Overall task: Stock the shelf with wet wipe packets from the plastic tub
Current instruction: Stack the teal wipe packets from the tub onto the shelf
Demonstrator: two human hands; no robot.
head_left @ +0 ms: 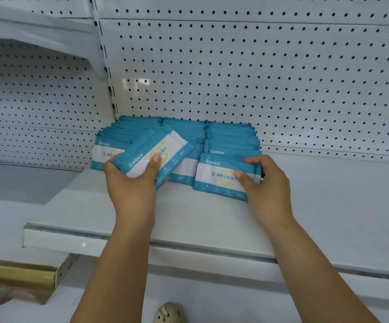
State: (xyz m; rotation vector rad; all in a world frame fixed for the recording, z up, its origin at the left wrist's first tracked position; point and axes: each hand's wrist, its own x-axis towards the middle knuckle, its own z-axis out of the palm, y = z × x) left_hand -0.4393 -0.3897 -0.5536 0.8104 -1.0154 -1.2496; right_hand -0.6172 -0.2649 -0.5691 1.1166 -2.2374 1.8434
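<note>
At the left, the left hand (130, 183) is gripping a tilted wet wipe packet (151, 152), thumb lying across its face and fingers curling behind, in front of the left row (106, 141). Further right, the right hand (265, 183) is pinching the front packet (221, 178) of the right row (233, 136) by its right end, standing it upright. 3 rows are leaning back toward the pegboard back panel (258, 66). The packets are looking light, soft and slick-filmed, so gripping the short sealed ends seems safest. The white metal shelf (189, 217) is offering bare room on the right. The plastic tub is not showing.
</note>
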